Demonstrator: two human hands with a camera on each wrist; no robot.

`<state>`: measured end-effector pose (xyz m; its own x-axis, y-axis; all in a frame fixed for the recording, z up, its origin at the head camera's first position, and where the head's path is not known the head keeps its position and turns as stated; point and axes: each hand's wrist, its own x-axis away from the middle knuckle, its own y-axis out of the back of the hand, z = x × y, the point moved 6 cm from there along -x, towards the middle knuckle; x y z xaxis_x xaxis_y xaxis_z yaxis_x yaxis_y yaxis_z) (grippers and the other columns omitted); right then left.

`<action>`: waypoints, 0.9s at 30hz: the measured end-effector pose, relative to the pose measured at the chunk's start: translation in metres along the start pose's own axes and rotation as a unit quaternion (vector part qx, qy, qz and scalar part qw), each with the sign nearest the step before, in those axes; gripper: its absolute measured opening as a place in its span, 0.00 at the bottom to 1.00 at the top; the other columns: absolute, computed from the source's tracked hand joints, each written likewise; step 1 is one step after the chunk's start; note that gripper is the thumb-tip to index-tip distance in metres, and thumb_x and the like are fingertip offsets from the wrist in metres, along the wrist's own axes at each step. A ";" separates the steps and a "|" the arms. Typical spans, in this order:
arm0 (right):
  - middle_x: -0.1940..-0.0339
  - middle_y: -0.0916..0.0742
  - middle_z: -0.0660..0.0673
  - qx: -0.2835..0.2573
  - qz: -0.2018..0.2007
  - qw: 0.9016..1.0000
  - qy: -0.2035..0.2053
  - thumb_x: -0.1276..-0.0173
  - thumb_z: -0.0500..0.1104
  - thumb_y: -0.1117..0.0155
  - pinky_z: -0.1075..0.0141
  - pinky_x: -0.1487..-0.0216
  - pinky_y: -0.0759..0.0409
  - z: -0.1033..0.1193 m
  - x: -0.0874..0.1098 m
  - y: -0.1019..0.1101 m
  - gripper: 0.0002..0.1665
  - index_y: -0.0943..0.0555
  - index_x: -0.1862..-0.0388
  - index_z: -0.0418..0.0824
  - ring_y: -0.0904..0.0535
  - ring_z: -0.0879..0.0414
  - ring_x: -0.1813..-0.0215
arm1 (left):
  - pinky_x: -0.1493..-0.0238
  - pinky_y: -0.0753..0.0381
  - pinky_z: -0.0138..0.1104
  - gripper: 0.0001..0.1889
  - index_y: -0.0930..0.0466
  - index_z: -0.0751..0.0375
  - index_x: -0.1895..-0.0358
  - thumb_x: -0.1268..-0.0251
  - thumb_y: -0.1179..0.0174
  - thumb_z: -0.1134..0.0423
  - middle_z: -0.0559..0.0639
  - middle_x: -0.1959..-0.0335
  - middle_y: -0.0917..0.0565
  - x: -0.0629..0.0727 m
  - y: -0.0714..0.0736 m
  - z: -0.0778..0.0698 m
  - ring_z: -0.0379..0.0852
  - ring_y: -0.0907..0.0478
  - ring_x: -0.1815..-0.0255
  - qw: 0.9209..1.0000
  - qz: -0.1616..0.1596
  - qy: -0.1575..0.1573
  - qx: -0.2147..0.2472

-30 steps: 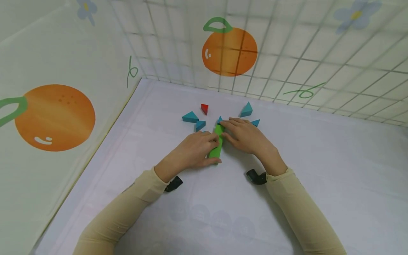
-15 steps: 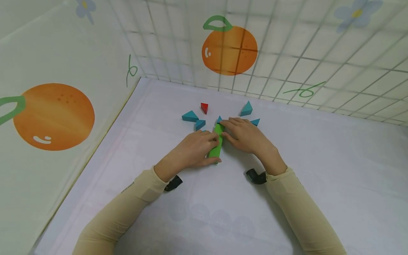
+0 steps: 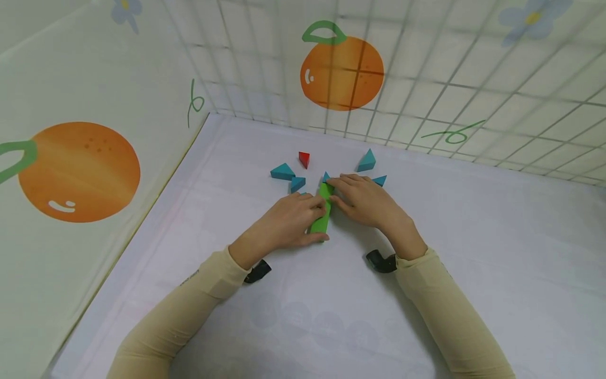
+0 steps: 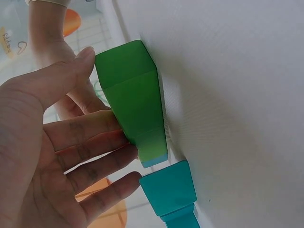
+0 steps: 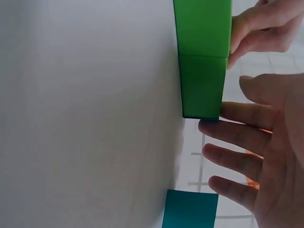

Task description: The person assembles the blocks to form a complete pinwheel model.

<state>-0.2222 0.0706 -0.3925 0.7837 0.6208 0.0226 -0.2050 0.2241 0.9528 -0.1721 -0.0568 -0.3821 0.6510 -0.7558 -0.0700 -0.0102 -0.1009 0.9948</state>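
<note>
Two green blocks (image 3: 320, 225) (image 5: 204, 28) lie end to end on the white surface, a seam showing between them. My left hand (image 3: 291, 221) is along their left side, thumb tip at the near end and extended fingertips on the edge. From the other side my right hand (image 3: 366, 202) reaches over, its straight fingertips touching the far end. Just past that end a blue triangular block (image 3: 326, 177) peeks out. A teal block (image 4: 168, 187) sits close to the left hand's little finger. The blocks' undersides are hidden.
Blue triangular blocks (image 3: 283, 172) lie at the left, with a smaller one (image 3: 297, 184) against them. A red triangular block (image 3: 304, 159) is behind. Another blue triangle (image 3: 366, 160) stands at the back right, and one (image 3: 380, 180) is partly behind the right hand. A gridded wall rises beyond.
The head view has shifted very slightly. Both hands and the blocks keep their places.
</note>
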 end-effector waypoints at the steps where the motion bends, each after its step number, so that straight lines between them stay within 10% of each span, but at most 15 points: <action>1: 0.33 0.23 0.39 0.000 0.000 1.000 0.000 0.24 0.52 0.46 0.42 0.30 0.35 0.000 0.000 0.000 0.29 0.29 0.30 0.40 0.32 0.41 0.28 | 0.49 0.21 0.34 0.28 0.16 0.59 0.47 0.41 0.34 0.40 0.48 0.48 0.19 0.000 0.000 0.000 0.45 0.21 0.50 1.000 -0.001 -0.001 -0.001; 27: 0.35 0.21 0.40 0.000 -0.002 1.000 0.002 0.25 0.50 0.45 0.44 0.30 0.34 0.000 -0.001 -0.001 0.28 0.29 0.31 0.41 0.30 0.42 0.30 | 0.48 0.21 0.36 0.29 0.16 0.59 0.46 0.41 0.35 0.40 0.48 0.47 0.19 0.000 0.000 0.000 0.45 0.21 0.49 1.000 0.002 0.005 -0.001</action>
<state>-0.2233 0.0698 -0.3939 0.7820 0.6230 0.0178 -0.2015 0.2256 0.9532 -0.1720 -0.0568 -0.3824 0.6586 -0.7497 -0.0643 -0.0122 -0.0961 0.9953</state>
